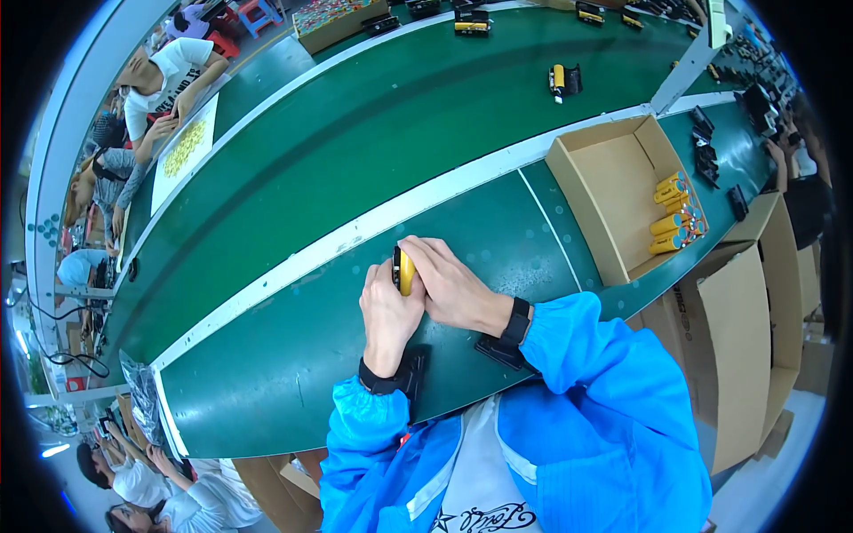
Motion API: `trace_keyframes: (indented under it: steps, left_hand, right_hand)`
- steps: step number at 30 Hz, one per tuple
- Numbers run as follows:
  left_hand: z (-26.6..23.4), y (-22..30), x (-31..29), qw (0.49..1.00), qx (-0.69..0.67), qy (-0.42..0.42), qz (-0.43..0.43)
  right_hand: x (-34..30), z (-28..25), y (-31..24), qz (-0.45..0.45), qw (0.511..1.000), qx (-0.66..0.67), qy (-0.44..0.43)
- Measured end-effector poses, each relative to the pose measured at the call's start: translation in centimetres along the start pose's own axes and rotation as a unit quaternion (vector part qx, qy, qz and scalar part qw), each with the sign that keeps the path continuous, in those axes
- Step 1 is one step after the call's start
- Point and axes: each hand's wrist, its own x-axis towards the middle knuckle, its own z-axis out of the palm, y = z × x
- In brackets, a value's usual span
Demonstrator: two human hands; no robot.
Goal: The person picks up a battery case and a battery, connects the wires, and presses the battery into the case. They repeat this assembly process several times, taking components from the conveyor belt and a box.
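Note:
Over the green bench (267, 373), a yellow battery pack in a black plastic holder (406, 272) is gripped between both of my hands. My left hand (388, 311) closes round its left side and lower end, with the thumb pressed on it. From the right, my right hand (455, 289) wraps over its upper end and side, so much of the piece is hidden. One black plastic part (415, 373) lies beside my left wrist. Another black part (499, 352) lies partly under my right wrist, near the bench's front edge.
An open cardboard box (586, 191) with several yellow battery packs (671, 218) stands to the right. Beyond a white rail (355, 235) runs a green conveyor belt (400, 133), carrying a yellow-and-black assembly (560, 82). Black parts (705, 151) lie at the far right; co-workers sit at the left.

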Motion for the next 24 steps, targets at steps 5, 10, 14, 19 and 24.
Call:
trace_keyframes:
  steps: [5, 10, 14, 19, 24]
  left_hand:
    - [0.5, 0.3, -0.6, 1.0, -0.003, 0.022, -0.005]
    - [1.9, -1.0, -1.0, 0.996, -0.051, 0.078, -0.017]
    - [2.0, -1.5, 0.0, 0.986, -0.14, 0.023, -0.089]
    - [1.9, -2.8, 1.6, 0.983, -0.16, -0.02, -0.09]
    - [-0.1, -2.3, 1.2, 0.995, -0.066, -0.057, -0.051]
  right_hand:
    - [-0.2, -0.1, 1.2, -0.041, 0.997, 0.052, -0.029]
    - [0.3, 0.0, 1.3, -0.026, 0.997, 0.068, -0.04]
    - [0.3, -0.6, 0.6, 0.013, 0.997, 0.03, -0.068]
    - [0.4, -0.8, 0.2, -0.078, 0.982, -0.162, -0.063]
    - [-0.5, -6.4, -1.2, -0.069, 0.996, -0.041, -0.032]
